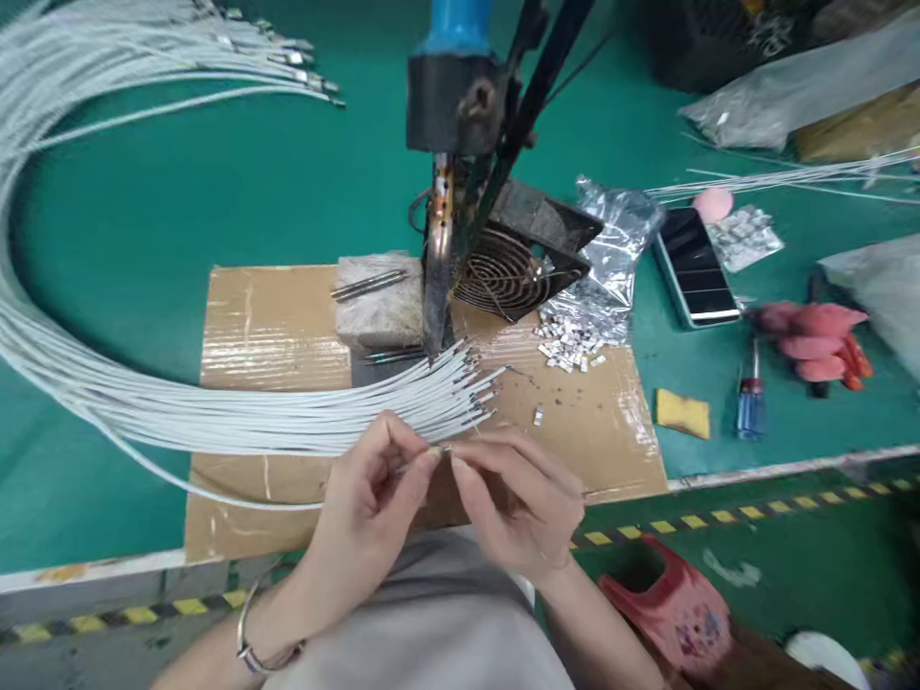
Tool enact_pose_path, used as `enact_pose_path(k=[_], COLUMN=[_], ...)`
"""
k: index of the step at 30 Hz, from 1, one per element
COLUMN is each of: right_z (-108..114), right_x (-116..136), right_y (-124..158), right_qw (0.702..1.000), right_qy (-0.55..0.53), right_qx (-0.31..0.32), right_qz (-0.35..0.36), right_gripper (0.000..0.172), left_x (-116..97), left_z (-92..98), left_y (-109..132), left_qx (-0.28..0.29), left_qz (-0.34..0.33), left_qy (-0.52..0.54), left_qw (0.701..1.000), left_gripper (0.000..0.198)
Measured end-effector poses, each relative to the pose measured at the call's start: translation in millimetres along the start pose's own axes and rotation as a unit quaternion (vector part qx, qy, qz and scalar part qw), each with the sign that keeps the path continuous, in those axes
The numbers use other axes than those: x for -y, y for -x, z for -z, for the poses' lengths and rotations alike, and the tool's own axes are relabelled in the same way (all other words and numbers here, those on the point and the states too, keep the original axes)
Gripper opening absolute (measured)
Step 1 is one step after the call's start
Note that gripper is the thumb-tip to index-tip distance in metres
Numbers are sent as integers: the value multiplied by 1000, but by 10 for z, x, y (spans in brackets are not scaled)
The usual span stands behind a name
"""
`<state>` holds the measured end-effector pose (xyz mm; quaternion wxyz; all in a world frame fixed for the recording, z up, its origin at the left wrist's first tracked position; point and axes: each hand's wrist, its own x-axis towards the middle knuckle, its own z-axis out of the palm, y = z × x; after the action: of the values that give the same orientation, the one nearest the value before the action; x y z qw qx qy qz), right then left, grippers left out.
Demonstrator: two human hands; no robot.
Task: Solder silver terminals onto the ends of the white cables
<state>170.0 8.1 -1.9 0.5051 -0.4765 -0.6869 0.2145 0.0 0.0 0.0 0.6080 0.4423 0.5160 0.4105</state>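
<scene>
My left hand [380,489] pinches the end of a single white cable [251,500], which runs in from the left below the rest. Fingertip to fingertip with it, my right hand [514,494] is closed in a pinch; a tiny piece shows between the two, too small to name. Just beyond my hands lies a bundle of white cables [287,417], its dark-tipped ends fanned out on the cardboard [610,431]. A soldering iron [438,259] hangs tip down over those ends. Small metal pieces [567,343] lie piled to the right, with one loose piece [539,415] nearer my right hand.
A small fan [503,273] stands behind the iron, beside a pale block [380,311] with metal rods on it. To the right are a clear plastic bag [610,249], phone [696,268], yellow sponge [682,413] and screwdriver [751,398]. More cable ends [287,67] lie at the back left.
</scene>
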Motion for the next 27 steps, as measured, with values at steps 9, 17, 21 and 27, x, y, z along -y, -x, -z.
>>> enact_pose_path(k=[9, 17, 21, 27], right_z=[59, 570, 663, 613], right_x=[-71, -440, -511, -461], right_y=[51, 136, 160, 108], right_qw=[995, 979, 968, 960], right_qy=[-16, 85, 144, 207], right_qx=[-40, -100, -63, 8], right_qz=[-95, -155, -195, -190], right_gripper=[19, 23, 11, 12], left_x=[-103, -232, -337, -294], left_z=[-22, -55, -142, -133], left_y=[-12, -9, 8, -18], left_qx=[-9, -75, -122, -151], left_qz=[20, 70, 43, -27], left_qy=[-4, 11, -40, -113], left_qw=[1000, 995, 991, 982], left_gripper=[23, 18, 14, 12])
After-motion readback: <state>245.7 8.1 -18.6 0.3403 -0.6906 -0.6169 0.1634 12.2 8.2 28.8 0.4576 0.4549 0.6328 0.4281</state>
